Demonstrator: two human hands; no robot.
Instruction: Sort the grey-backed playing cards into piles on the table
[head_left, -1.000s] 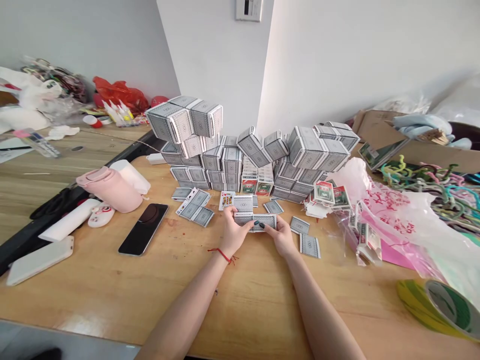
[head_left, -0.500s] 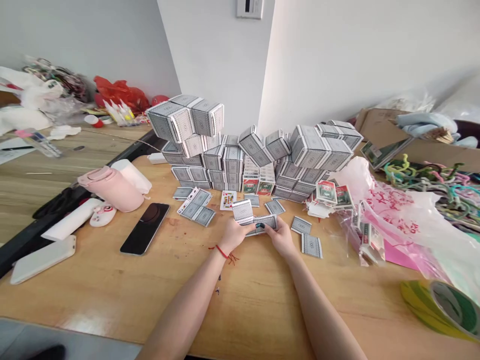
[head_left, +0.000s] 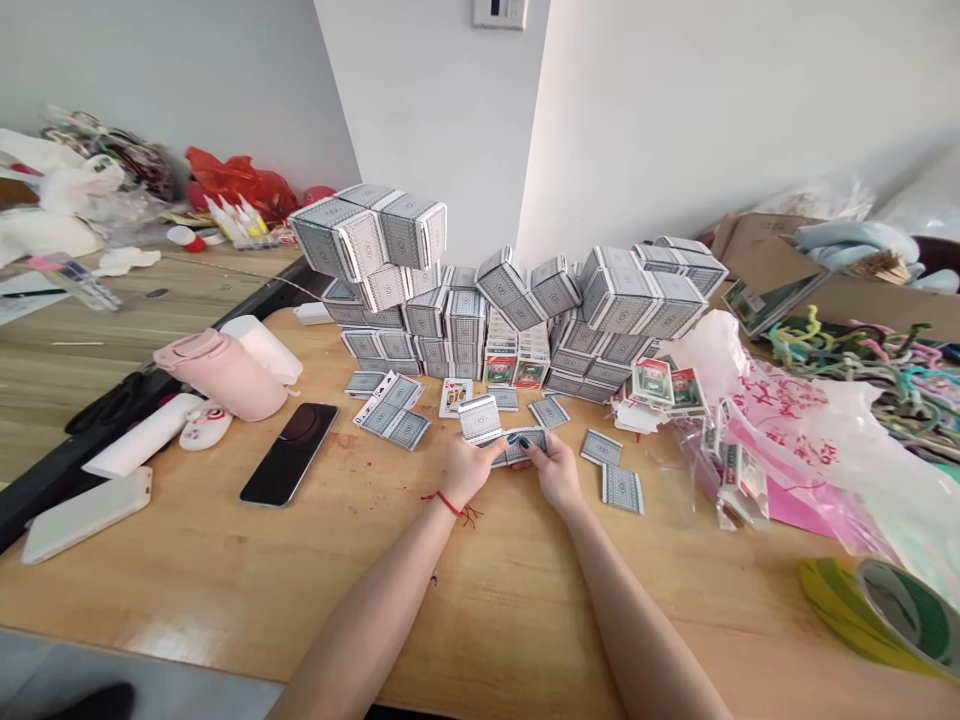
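Observation:
Both hands grip playing cards [head_left: 480, 418] with grey patterned backs, low over the middle of the table. My left hand [head_left: 471, 466] is closed on them, one card standing up behind its thumb. My right hand [head_left: 556, 470] pinches the other end, its thumb on the card backs. Fingers under the cards are hidden. Just beyond lie a face-up king card [head_left: 455, 398] and several face-down cards [head_left: 622, 488]. Behind them rises a structure of card-covered blocks [head_left: 463, 320], with red-and-green card boxes [head_left: 501, 368] at its centre.
On the left lie a black phone [head_left: 289, 455], a pink bottle [head_left: 221, 375] and a white power bank [head_left: 86, 515]. To the right are opened card boxes [head_left: 652, 383], a plastic bag [head_left: 810, 430] and a roll of yellow-green tape [head_left: 877, 615]. Tall block stacks [head_left: 360, 240] overhang at the back.
Both hands have shifted slightly, and the held cards sit a little further left and at a different tilt. My right thumb has slid along the card. The rest stays in place.

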